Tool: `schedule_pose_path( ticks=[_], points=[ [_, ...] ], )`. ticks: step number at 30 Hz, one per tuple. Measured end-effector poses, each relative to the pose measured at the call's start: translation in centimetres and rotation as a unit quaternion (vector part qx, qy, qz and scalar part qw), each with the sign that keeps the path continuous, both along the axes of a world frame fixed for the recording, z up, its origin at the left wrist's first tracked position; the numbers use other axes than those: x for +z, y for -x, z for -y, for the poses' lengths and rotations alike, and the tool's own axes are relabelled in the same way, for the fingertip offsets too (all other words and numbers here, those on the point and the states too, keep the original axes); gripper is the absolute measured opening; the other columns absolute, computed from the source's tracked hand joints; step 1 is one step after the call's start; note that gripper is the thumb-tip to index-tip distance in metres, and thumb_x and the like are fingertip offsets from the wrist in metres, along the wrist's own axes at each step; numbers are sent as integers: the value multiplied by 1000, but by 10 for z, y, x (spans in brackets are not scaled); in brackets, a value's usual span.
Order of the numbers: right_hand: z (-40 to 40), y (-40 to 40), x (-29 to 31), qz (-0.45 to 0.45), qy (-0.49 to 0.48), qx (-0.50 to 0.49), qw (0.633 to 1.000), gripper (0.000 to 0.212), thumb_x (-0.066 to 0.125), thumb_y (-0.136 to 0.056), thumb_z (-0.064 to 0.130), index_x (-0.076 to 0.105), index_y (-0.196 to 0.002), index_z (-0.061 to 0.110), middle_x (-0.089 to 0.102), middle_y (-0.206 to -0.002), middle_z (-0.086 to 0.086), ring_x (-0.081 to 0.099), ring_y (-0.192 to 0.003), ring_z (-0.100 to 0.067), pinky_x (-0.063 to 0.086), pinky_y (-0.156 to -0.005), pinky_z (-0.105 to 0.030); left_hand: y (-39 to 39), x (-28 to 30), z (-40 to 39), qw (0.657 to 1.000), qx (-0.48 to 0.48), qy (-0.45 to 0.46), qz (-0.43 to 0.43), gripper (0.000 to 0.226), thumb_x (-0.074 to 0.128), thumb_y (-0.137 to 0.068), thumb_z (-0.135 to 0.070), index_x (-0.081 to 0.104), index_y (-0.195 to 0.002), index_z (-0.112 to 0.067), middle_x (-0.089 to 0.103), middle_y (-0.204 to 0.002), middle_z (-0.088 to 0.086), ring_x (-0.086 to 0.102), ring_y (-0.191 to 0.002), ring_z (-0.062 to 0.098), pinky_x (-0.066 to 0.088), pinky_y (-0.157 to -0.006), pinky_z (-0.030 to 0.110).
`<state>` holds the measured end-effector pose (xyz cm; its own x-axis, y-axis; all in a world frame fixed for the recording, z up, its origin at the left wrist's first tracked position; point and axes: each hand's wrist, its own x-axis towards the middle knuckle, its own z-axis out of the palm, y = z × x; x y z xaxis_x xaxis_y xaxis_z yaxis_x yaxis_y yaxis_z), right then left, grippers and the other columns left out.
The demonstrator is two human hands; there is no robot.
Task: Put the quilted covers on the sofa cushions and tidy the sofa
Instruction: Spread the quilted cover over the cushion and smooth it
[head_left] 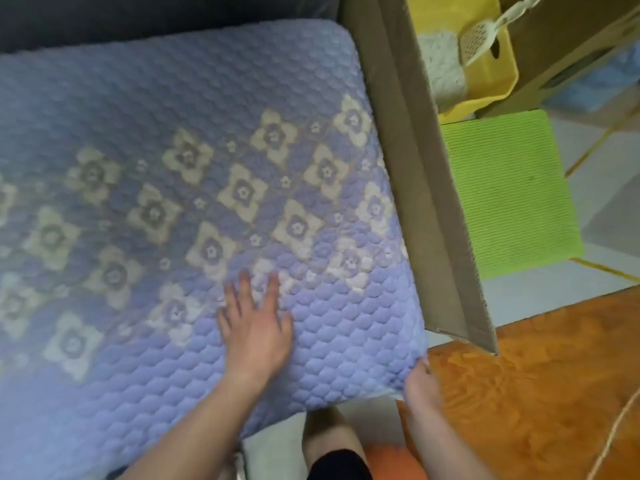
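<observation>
A lavender quilted cover (pixel 166 133) with cream flower patches lies stretched over the sofa cushion and fills most of the view. My left hand (pixel 254 327) lies flat on its near part, fingers spread and straight, pressing on the fabric. My right hand (pixel 420 379) is at the cushion's near right corner, its fingers tucked under the cover's edge and out of sight. The dark sofa back (pixel 138 19) shows along the top.
A tall cardboard sheet (pixel 426 188) stands tight against the cushion's right side. Beyond it are a yellow litter tray (pixel 498 74) with a scoop, and a green mat (pixel 509 192). An orange wooden surface (pixel 540 375) lies at lower right. My knee (pixel 332 441) is below the cushion.
</observation>
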<state>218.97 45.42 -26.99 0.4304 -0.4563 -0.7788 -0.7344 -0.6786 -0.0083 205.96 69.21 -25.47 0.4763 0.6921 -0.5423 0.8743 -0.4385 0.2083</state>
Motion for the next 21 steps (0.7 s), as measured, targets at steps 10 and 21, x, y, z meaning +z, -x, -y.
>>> schedule_pose_path(
  ticks=[10, 21],
  points=[
    [-116, 146, 20, -95, -156, -222, 958, 40, 29, -99, 11, 55, -129, 15, 60, -123, -12, 63, -94, -34, 58, -70, -57, 283, 3, 60, 612, 769, 164, 87, 76, 59, -92, -47, 32, -154, -11, 43, -151, 15, 46, -134, 35, 40, -108, 43],
    [-189, 276, -4, -144, -184, -153, 960, 63, 21, -77, -12, 52, -130, 4, 59, -123, -23, 53, -113, -46, 42, -97, -65, 383, -36, -80, 353, 778, 365, 369, 79, 44, -72, -92, 64, -129, -40, 64, -130, 2, 58, -122, 40, 40, -98, 73]
  ],
)
